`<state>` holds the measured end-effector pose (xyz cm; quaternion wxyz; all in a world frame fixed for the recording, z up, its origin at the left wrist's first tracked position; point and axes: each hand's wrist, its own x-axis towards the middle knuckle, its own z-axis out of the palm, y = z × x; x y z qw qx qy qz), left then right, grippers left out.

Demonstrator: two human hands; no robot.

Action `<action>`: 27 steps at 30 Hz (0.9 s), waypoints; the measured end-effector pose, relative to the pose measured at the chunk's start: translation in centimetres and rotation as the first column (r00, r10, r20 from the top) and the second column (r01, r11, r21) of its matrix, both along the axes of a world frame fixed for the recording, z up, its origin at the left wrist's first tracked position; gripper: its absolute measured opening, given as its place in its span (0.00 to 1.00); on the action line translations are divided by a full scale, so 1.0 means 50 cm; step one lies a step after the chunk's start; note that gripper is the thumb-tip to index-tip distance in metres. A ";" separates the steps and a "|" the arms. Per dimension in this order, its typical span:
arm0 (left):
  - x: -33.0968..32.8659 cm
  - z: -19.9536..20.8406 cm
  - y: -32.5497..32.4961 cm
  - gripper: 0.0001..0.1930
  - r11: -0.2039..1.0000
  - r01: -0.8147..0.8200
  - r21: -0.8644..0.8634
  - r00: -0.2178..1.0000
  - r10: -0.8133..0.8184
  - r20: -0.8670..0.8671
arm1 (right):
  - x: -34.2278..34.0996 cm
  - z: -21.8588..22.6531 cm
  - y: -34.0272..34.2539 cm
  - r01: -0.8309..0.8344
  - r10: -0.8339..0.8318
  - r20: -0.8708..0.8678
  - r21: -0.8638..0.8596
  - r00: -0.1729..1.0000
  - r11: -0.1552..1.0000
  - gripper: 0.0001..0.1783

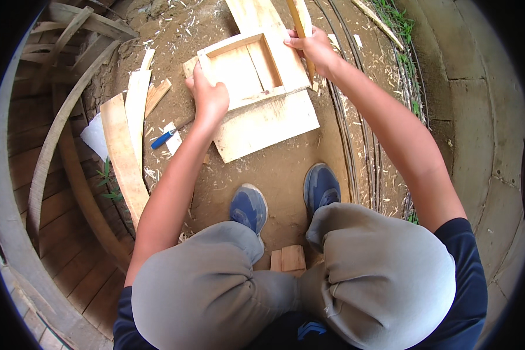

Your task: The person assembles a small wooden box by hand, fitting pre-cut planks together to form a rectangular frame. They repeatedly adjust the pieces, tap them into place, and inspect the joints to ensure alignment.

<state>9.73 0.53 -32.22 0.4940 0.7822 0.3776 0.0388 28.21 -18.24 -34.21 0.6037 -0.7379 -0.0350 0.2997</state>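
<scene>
A shallow square wooden box (pixel 274 91) with low sides rests on pale boards on the ground in front of me. My left hand (pixel 209 98) is closed on its left side, thumb bent at the near left corner. Beyond the box's right side, my right hand (pixel 316 49) is closed around a narrow yellowish wooden strip (pixel 300 16), which stands roughly upright in the view. The fingertips of that hand reach toward the board (pixel 289 61) beside the box. A wider board (pixel 268 125) lies under the near edge of the box.
Left of my left forearm lies a blue-handled tool (pixel 163 139), its tip hidden. Long offcuts (pixel 125 151) lie farther left, by curved timbers (pixel 64 111). Dark cables or rods (pixel 347 125) run along the right, before a concrete edge (pixel 472 111). A wood block (pixel 288 260) sits between my legs.
</scene>
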 end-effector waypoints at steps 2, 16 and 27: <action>-0.004 -0.001 -0.011 0.39 1.000 -0.001 0.024 1.000 0.002 -0.016 | 0.002 -0.009 -0.003 -0.008 0.007 0.025 0.023 1.000 1.000 0.28; 0.003 0.016 -0.006 0.46 0.984 0.111 0.138 0.980 -0.085 -0.182 | 0.013 -0.054 0.018 0.043 -0.059 0.134 0.123 0.989 0.991 0.17; -0.004 0.067 -0.056 0.24 0.569 0.647 0.508 0.646 -0.762 0.030 | -0.022 0.001 -0.099 -0.070 0.070 0.008 -0.010 0.998 0.998 0.14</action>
